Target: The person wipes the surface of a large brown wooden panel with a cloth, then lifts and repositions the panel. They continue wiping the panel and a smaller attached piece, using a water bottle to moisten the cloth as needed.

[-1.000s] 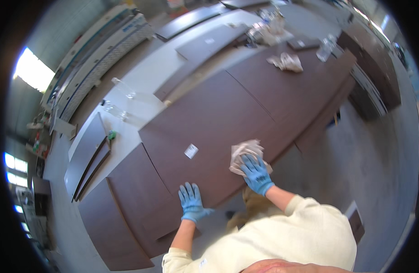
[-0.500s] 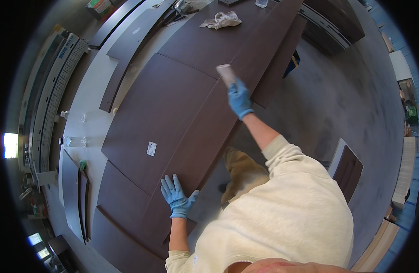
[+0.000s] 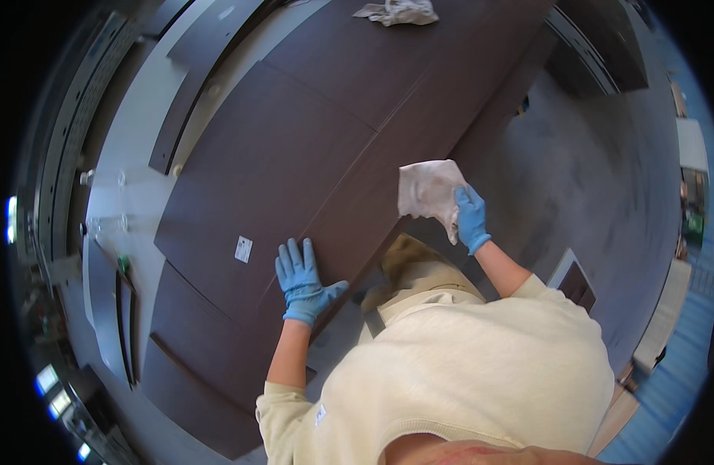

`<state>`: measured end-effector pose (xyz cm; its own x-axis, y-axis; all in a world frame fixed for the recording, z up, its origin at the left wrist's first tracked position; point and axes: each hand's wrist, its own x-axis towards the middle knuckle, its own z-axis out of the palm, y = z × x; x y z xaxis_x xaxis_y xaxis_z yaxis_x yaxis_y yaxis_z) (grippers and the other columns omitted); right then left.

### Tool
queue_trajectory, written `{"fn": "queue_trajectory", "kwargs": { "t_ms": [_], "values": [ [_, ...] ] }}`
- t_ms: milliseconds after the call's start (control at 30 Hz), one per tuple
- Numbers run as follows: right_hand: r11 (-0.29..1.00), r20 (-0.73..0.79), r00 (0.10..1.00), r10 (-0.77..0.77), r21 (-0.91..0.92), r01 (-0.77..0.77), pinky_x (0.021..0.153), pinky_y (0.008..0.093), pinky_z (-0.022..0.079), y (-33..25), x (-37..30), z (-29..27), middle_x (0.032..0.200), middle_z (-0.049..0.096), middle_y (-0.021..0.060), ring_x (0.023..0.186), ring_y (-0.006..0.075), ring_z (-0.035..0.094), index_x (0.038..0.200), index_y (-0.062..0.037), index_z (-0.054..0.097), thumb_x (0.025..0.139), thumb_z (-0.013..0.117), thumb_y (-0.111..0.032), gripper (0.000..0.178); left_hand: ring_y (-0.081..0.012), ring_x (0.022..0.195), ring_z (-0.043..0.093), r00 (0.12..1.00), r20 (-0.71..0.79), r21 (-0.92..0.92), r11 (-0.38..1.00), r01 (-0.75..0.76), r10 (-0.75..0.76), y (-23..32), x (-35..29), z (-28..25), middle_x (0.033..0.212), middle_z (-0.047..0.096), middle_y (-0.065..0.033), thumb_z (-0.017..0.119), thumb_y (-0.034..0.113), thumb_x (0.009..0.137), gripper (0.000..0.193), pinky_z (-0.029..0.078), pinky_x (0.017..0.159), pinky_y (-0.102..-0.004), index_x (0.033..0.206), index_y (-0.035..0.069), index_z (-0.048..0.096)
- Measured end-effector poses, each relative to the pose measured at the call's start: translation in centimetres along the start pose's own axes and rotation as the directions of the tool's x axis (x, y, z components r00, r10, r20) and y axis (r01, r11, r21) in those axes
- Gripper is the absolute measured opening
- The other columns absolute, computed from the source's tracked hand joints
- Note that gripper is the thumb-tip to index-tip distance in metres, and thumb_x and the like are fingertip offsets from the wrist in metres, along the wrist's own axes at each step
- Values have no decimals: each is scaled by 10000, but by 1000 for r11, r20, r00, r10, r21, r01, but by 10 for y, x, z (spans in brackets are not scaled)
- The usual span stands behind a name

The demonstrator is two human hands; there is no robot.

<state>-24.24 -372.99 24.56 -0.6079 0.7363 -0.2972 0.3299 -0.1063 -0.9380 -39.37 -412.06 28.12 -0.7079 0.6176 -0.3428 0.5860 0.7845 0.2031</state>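
My left hand [image 3: 301,283], in a blue glove, lies flat with fingers spread on a long dark brown panel [image 3: 349,205]. My right hand [image 3: 471,219], gloved the same way, grips a pale pinkish cloth [image 3: 431,190] by its right side. The cloth hangs spread out by the panel's near edge; whether it touches the panel I cannot tell. Beyond the long strip lie wider brown panels [image 3: 272,147], one with a small white label [image 3: 243,249].
Another crumpled cloth [image 3: 398,12] rests on the panels at the far end. Clear bottles [image 3: 109,225] and narrow boards [image 3: 109,310] are on the pale table [image 3: 128,151] at left. More dark panels [image 3: 605,39] stand at the far right, and a pale-edged panel [image 3: 572,279] is near my right side.
My right hand has drawn back toward me and to the right, off the panel's surface. The cloth, folded small before, now hangs open. My left hand stays flat on the panel.
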Motion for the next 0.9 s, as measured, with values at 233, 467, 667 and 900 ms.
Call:
{"fn": "queue_trajectory", "kwargs": {
  "t_ms": [233, 467, 667, 900],
  "values": [
    [856, 266, 820, -506, 36, 516, 1071, 396, 525, -83, 101, 120, 1423, 679, 151, 1246, 251, 661, 1519, -22, 592, 1070, 661, -268, 517, -568, 1625, 154, 994, -100, -62, 997, 39, -45, 17, 4, 20, 1758, 187, -341, 892, 654, 698, 1370, 123, 1327, -653, 1732, 56, 221],
    [-96, 839, 318, -442, -396, 913, 1289, 584, 301, -78, 146, 124, 1637, 518, 134, 1565, 330, 433, 1462, -165, 617, 903, 779, -555, 701, -252, 1139, 715, 758, -53, -975, 197, 101, -650, 73, -62, 71, 1267, 736, -146, 747, 245, 1023, 379, 570, 1016, -389, 1287, -24, 707],
    [-74, 888, 313, -337, -356, 931, 1313, 580, 263, -58, 143, 118, 1593, 554, 136, 1531, 363, 466, 1490, -174, 601, 896, 791, -552, 729, -340, 1434, 535, 628, 753, -456, -843, 285, -194, 103, -102, 102, 1566, 531, -197, 757, 471, 1018, 745, 441, 1215, -471, 1545, 12, 499],
    [-79, 969, 229, -89, -236, 969, 1336, 550, 245, -87, 150, 115, 1509, 579, 184, 1490, 402, 482, 1581, -205, 543, 741, 885, -637, 1004, -401, 1611, 300, 770, 574, -217, -959, -183, -277, 119, -57, 111, 1744, 321, -176, 793, 507, 969, 933, 281, 1329, -585, 1683, 109, 344]
  ]
}}
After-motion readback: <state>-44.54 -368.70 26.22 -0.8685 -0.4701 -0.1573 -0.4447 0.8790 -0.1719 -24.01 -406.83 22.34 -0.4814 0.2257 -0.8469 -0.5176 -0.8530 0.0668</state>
